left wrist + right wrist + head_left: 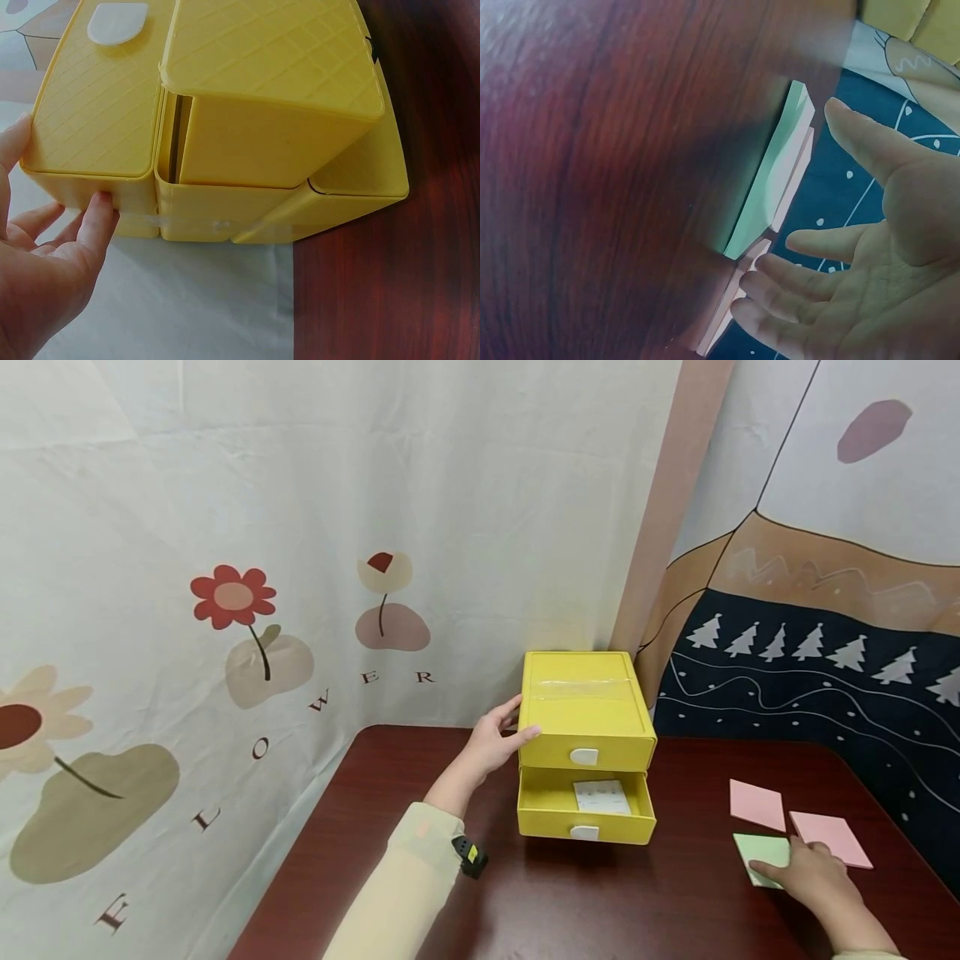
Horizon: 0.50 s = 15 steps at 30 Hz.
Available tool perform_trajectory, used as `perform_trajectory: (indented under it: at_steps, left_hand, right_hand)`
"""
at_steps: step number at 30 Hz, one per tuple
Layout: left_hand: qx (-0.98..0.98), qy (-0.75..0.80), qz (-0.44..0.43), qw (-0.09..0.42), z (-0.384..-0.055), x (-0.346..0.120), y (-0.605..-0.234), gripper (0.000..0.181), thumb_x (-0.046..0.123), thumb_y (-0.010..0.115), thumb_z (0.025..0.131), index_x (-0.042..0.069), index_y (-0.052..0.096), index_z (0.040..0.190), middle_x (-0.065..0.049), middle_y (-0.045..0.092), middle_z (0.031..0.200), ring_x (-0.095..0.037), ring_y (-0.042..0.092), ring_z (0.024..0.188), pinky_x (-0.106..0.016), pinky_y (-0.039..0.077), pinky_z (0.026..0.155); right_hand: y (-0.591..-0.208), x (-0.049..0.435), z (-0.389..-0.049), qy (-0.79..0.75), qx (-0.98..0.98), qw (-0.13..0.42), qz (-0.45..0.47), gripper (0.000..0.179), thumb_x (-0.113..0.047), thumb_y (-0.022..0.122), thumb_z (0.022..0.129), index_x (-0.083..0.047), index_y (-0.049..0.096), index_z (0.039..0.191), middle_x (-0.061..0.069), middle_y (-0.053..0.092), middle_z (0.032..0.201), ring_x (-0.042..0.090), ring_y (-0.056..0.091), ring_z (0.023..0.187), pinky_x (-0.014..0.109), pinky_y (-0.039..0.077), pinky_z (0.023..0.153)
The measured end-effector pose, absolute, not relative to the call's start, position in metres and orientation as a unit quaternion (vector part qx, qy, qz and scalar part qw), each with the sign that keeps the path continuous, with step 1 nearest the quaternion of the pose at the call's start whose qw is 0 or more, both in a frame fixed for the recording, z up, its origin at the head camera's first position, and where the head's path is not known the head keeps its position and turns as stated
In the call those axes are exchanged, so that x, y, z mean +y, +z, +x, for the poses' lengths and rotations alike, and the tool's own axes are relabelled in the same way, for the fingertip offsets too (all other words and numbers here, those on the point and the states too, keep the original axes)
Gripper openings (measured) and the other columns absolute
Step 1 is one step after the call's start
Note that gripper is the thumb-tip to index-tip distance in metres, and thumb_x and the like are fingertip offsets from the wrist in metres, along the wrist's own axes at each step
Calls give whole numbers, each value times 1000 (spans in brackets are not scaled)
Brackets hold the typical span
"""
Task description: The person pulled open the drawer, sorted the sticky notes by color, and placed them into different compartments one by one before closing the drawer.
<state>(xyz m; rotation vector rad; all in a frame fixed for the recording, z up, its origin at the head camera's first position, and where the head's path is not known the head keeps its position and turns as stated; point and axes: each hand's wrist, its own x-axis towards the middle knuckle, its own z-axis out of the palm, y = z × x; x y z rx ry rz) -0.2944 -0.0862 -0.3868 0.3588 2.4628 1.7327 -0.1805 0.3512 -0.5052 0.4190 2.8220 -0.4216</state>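
Note:
A yellow two-drawer box (585, 702) stands at the back of the table, its lower drawer (540, 827) pulled out with a white patterned pad (602, 797) inside. My left hand (495, 739) rests against the box's left side near the top, fingers spread; in the left wrist view its fingertips (101, 201) touch the yellow wall. At the right, my right hand (817, 872) is over a green sticky-note pad (761, 852), thumb and fingers apart around it. In the right wrist view the green pad (769, 176) shows edge-on beside the spread fingers.
Two pink sticky-note pads, one farther back (756, 804) and one to the right (831, 837), lie next to the green one. A dark red wooden table (600, 902) carries everything. Printed curtains (465, 527) hang close behind the table and along its right side.

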Motion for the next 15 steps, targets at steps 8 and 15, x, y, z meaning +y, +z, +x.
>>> perform_trajectory:
  at_steps: [8,15]
  left_hand:
    - [812,569,115,54,-294,-86,-387,73,40,70,84,26,35,147,-4,38,149,-26,40,135,-45,38,106]
    - [814,566,115,54,-295,-86,-387,74,37,70,84,25,35,148,-3,37,150,-25,39,135,-44,38,107]
  right_hand:
    - [-510,354,-183,-147,962,143,181,118,-73,66,67,26,37,124,47,34,106,57,43,94,61,47,72]
    - [-513,354,-182,-156,957,159,186,115,-79,62,65,24,48,114,45,30,101,58,39,95,61,47,72]
